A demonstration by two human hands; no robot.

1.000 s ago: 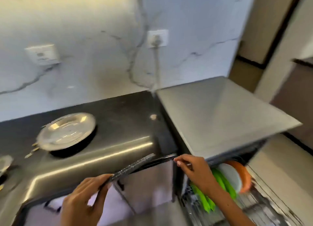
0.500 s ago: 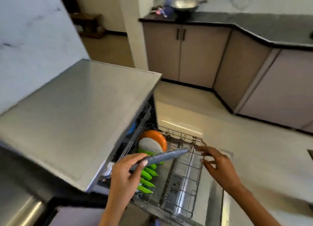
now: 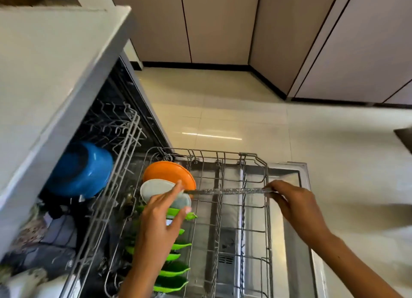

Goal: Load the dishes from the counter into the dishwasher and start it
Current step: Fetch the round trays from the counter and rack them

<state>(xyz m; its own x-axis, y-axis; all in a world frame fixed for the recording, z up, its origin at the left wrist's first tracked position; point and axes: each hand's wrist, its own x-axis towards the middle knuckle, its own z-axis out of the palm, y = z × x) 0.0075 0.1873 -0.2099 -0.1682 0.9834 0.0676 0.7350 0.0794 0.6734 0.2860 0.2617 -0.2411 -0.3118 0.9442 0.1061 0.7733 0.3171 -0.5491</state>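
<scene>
While the dishwasher [image 3: 66,79] stands open with its door [image 3: 296,230] folded down flat, the head camera looks straight down on the pulled-out lower rack [image 3: 234,230]. A flat dark plate [image 3: 227,191], seen edge-on as a thin speckled strip, is held level above the middle of that rack, running from nine to three o'clock. The left hand [image 3: 160,222] comes up from six o'clock and pinches the plate's nine o'clock end, its forefinger stretched along the top and its thumb below. The right hand [image 3: 296,206] reaches in from four o'clock and pinches the three o'clock end between curled fingertips and thumb. Whether the plate touches the rack wires under it cannot be told.

At the rack's nine o'clock side, dishes stand on edge in a row. An orange plate [image 3: 169,175] stands farthest back, at about eleven o'clock from the left hand. A pale plate [image 3: 156,189] leans just in front of it, partly hidden by the left fingers. A line of green plates [image 3: 176,271] runs on toward six o'clock.

The upper rack [image 3: 116,146] sits at ten o'clock, partly slid out. A blue bowl [image 3: 82,170] lies upside down beside it at nine o'clock. Beyond the door, at twelve o'clock, a pale tiled floor [image 3: 245,110] meets light cabinet doors [image 3: 218,23].
</scene>
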